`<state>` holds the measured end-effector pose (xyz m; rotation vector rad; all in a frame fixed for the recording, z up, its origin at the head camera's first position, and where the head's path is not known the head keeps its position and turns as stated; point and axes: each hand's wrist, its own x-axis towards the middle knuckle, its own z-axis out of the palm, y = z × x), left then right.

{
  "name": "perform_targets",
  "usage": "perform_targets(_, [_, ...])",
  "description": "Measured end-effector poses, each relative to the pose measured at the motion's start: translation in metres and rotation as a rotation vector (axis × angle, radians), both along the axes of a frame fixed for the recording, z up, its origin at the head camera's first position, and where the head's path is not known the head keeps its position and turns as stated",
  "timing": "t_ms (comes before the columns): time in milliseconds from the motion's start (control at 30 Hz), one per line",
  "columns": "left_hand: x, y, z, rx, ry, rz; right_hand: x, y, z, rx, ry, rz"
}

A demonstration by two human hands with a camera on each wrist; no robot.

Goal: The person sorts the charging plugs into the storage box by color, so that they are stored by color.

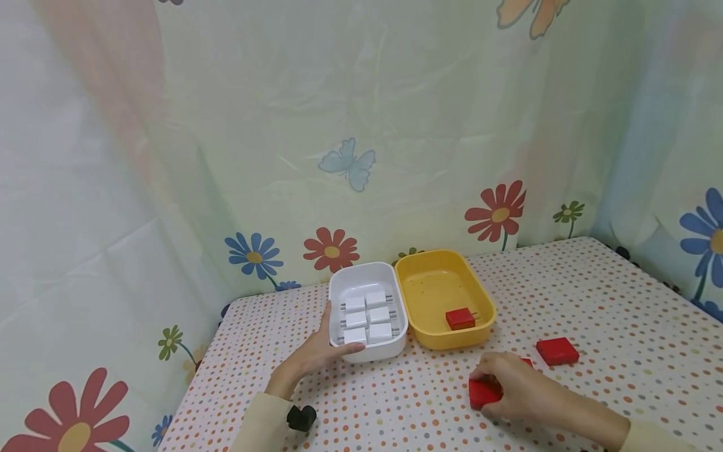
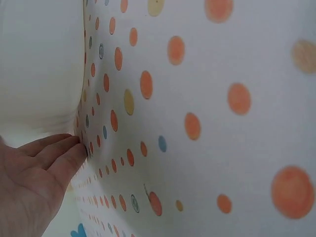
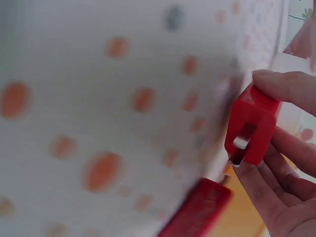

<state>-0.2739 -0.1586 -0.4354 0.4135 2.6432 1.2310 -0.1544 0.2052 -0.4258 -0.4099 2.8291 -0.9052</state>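
Observation:
My right hand (image 1: pixel 518 384) pinches a red plug adapter (image 3: pixel 253 123) between thumb and fingers; its two metal prongs show in the right wrist view. Close to that hand lies a second red plug adapter (image 3: pixel 197 210), mostly covered by the hand in the head view. A white bin (image 1: pixel 361 279) holds several white plug adapters (image 1: pixel 380 316) in two columns, prongs facing outward. Against its left side and front corner rests my left hand (image 1: pixel 316 350), fingers straight, thumb across the front rim. In a yellow bin (image 1: pixel 432 289) beside it sits one red plug adapter (image 1: pixel 460 319).
Another red plug adapter (image 1: pixel 557 351) lies to the right of my right hand on the dotted tablecloth (image 1: pixel 599 295). The two bins stand side by side near the table's back edge. Behind hangs a flowered curtain (image 1: pixel 271 176).

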Motion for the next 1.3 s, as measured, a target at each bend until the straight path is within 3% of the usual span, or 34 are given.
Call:
perform_targets(100, [0.001, 0.000, 0.000, 0.005, 0.005, -0.004, -0.002, 0.001, 0.015, -0.008, 0.065, 0.040])
perform_targets(233, [0.001, 0.000, 0.001, 0.005, 0.013, -0.012, -0.015, -0.001, 0.041, -0.009, 0.239, 0.055])
perform_targets(333, [0.000, -0.001, 0.001, 0.006, 0.016, -0.017, -0.034, -0.003, 0.056, -0.031, 0.362, 0.067])
perform_targets(433, [-0.001, -0.002, 0.001, 0.017, 0.016, -0.019, -0.058, -0.007, 0.060, -0.049, 0.406, 0.071])
perform_targets(600, [-0.002, -0.002, -0.001, 0.039, 0.004, -0.033, -0.094, -0.013, 0.047, -0.035, 0.352, 0.090])
perform_targets(733, [-0.003, -0.001, -0.001, 0.046, -0.005, -0.035, -0.109, -0.021, 0.036, -0.006, 0.273, 0.107])
perform_targets(967, [-0.002, -0.002, -0.002, 0.043, -0.001, -0.032, -0.119, -0.037, 0.026, 0.018, 0.154, 0.105])
perform_targets(1300, [-0.004, -0.003, -0.004, 0.052, 0.024, -0.050, -0.127, -0.042, 0.019, 0.000, 0.119, 0.185])
